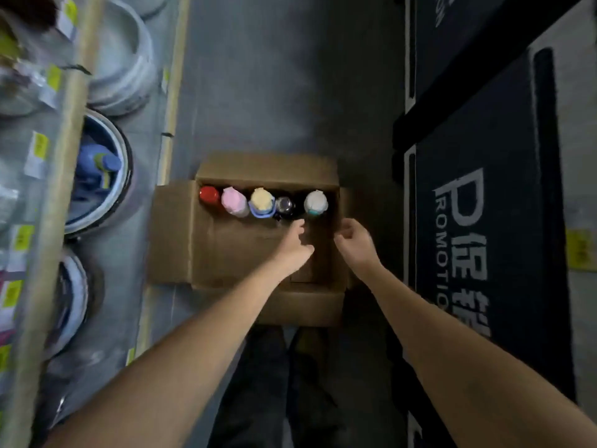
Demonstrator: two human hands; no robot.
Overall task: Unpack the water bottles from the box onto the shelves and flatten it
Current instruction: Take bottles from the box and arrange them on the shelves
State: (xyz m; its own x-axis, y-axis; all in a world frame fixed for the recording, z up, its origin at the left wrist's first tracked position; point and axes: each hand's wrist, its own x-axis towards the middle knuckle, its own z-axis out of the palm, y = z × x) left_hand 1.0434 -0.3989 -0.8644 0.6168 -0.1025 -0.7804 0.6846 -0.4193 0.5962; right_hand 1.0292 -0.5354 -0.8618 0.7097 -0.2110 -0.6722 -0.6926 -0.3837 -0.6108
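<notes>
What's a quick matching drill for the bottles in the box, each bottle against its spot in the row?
Things:
1. red bottle
2. pink bottle
3. yellow bottle
4. white bottle

Places in the row along the far wall of the box:
a. right end
b. third from left
c. left end
d. second from left

Pairs: 1-c, 2-d, 3-b, 4-a.
</notes>
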